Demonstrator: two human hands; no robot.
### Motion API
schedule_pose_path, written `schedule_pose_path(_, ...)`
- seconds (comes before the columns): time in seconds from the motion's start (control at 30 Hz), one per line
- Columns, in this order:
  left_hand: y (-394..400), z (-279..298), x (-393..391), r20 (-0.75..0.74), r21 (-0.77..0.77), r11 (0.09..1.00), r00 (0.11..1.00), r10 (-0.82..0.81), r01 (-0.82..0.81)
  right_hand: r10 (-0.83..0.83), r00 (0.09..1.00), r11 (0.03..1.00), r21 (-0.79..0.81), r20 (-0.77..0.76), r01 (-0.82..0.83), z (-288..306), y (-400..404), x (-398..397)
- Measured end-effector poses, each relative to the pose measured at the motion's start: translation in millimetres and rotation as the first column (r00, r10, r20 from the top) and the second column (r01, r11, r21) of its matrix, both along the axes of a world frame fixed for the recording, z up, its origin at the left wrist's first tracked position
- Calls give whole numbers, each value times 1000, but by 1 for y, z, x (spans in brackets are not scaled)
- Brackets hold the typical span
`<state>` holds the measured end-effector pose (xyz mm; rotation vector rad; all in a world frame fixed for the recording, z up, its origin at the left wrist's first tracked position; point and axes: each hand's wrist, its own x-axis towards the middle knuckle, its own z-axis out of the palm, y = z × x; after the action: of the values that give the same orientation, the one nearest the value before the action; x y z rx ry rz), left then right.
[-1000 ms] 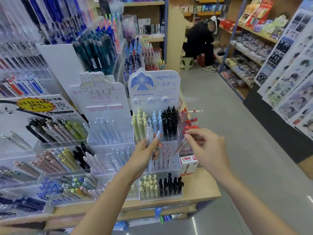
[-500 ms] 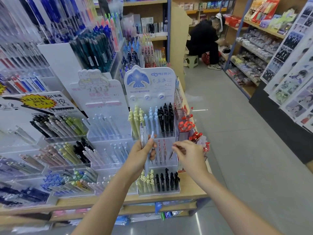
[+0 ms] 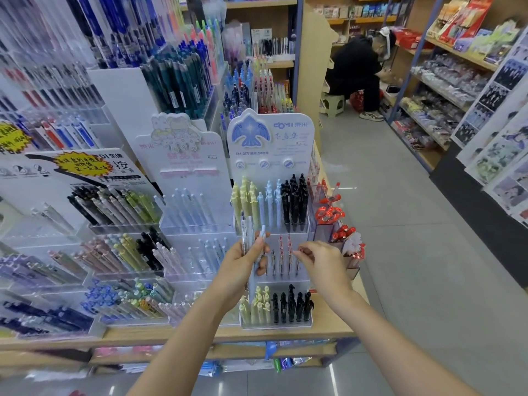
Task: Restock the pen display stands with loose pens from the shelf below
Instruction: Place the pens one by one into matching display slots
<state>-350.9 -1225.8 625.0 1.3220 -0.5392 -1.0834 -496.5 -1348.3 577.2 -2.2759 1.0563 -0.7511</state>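
A small bunch of pale, clear-barrelled loose pens [image 3: 251,238] is gripped upright in the left hand [image 3: 243,267], just below the centre of the frame, with the fingers curled round the barrels. The bunch is held directly in front of the white tiered pen display stand with the blue bird header card [image 3: 270,138]. The right hand [image 3: 320,264] is seen right of centre, its fingertips [image 3: 297,251] drawn together in a narrow pinch at the stand's middle tier, where thin clear pens with red markings [image 3: 283,252] are lined up; whether anything is pinched cannot be told. Yellow, pale blue and black pens [image 3: 268,201] are stood in the top tier, yellow and black ones [image 3: 278,307] in the bottom tier. The stand is set on the wooden counter [image 3: 328,327]. Towards the lower edge of the frame, a lower wooden shelf [image 3: 300,351] is visible, with blurred packets on it.
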Motion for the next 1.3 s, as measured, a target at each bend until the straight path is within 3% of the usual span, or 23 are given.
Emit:
schedule_pose_path(0.23,9,-2,11,-3,-9,999,1000,-31,31,-22,999,1000,-5,-37,22,17,14,-3)
schedule_pose_path(0.3,10,-1,16,1,-18,998,999,-54,55,3,999,1000,17,36,-3,45,19,9)
schedule_pose_path(0.4,13,2,22,18,-44,993,994,-107,108,113,982,969,203,153,-144,92,22,40)
schedule_pose_path(0.5,17,4,29,38,-72,988,991,-132,135,257,956,873,389,144,-293,118,17,69)
schedule_pose_path(0.63,24,4,41,78,-105,971,975,-210,217,387,915,799,452,117,-396,123,18,96)
schedule_pose_path(0.77,30,0,55,52,-70,976,978,-203,206,334,931,822,438,150,-365,124,21,117)
schedule_pose_path(0.93,37,-4,83,98,-21,998,994,-51,53,87,894,914,321,440,-248,162,-8,108)
schedule_pose_path(1.0,33,0,91,105,-38,999,994,26,-22,100,917,944,254,387,-210,161,-20,103)
schedule_pose_path(1.1,26,6,95,113,-66,995,991,77,-70,178,973,963,177,149,-203,138,-17,104)
schedule_pose_path(1.3,20,1,95,129,-66,996,990,61,-53,241,959,971,46,-146,-237,96,2,109)
